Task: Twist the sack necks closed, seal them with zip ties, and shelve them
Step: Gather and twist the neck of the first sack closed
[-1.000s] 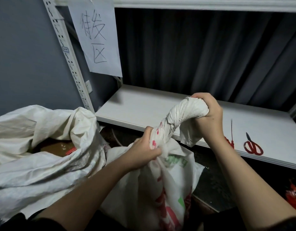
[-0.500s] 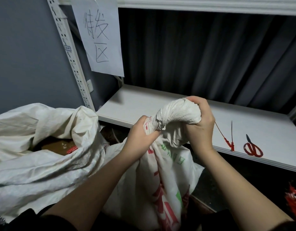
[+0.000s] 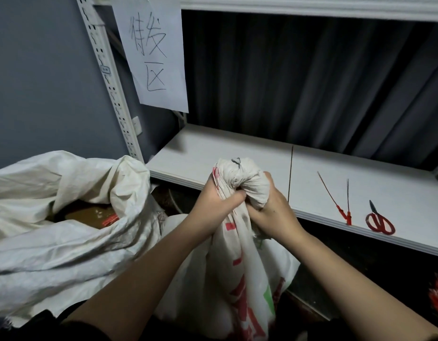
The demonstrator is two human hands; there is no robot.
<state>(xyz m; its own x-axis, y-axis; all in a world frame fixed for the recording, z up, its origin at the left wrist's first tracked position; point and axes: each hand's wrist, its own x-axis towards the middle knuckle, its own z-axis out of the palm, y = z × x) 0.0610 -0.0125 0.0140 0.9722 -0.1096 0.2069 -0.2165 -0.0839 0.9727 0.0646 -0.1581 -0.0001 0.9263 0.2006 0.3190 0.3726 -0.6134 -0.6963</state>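
Step in hand: closing the neck of the printed sack [image 3: 240, 279], which stands in front of the shelf [image 3: 237, 153], below its front edge. The twisted neck [image 3: 240, 178] is bunched into a tight knob just above both fists. The left hand [image 3: 213, 205] grips the neck from the left; the right hand [image 3: 272, 212] grips it from the right, fingers curled firmly round the fabric. The hands are touching each other.

Recommendation: keep one hand clamped low on the twist so it cannot unwind, and free the other only to fetch a tie. The red zip ties [image 3: 341, 205] lie on the shelf to the right, beside the red scissors [image 3: 379, 221], so the right hand is judged better placed to reach. The tie should sit below the knob.

A second sack [image 3: 65, 217] lies open at left, not yet sealed.
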